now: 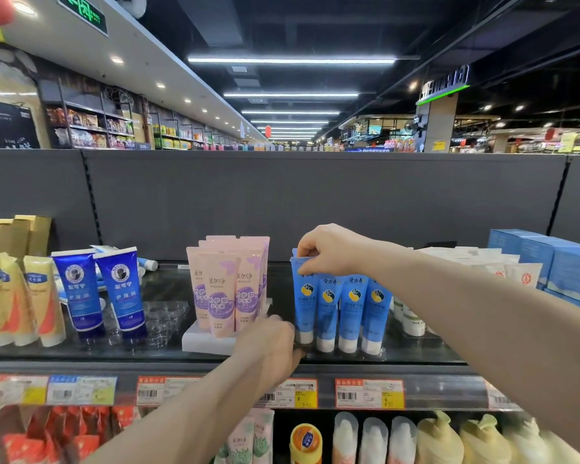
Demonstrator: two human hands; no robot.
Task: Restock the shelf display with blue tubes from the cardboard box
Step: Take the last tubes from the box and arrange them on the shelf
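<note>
SUPERMARKET AISLE: A stocked shelf (pixel 81 361), seen through my head camera. Toward its left end stand yellow tubes (pixel 10 296) and two dark blue tubes (pixel 98 289). At mid-shelf, pink tubes (pixel 221 289) stand on a white riser (pixel 205 343). Just right of that riser, at the shelf's front edge, my left hand (pixel 268 346) reaches to the foot of the leftmost blue tube (pixel 303 296). Its back faces the lens and its fingers are hidden, so I cannot tell whether it grips the cap or merely steadies it. The blue tubes (pixel 352 306), four in the front row, stand cap-down right of centre, close to the front edge, with at least one more behind. Above them my right hand (pixel 329 249) pinches the flat crimped top of the leftmost blue tube between thumb and fingers. I judge these tubes light, soft-walled and slick, apt to topple on their narrow caps. The stiff crimp and the hard cap look the safest holds, not the squeezable body. Pale blue cartons (pixel 549 259) fill the shelf's right end. The cardboard box is out of view.
</note>
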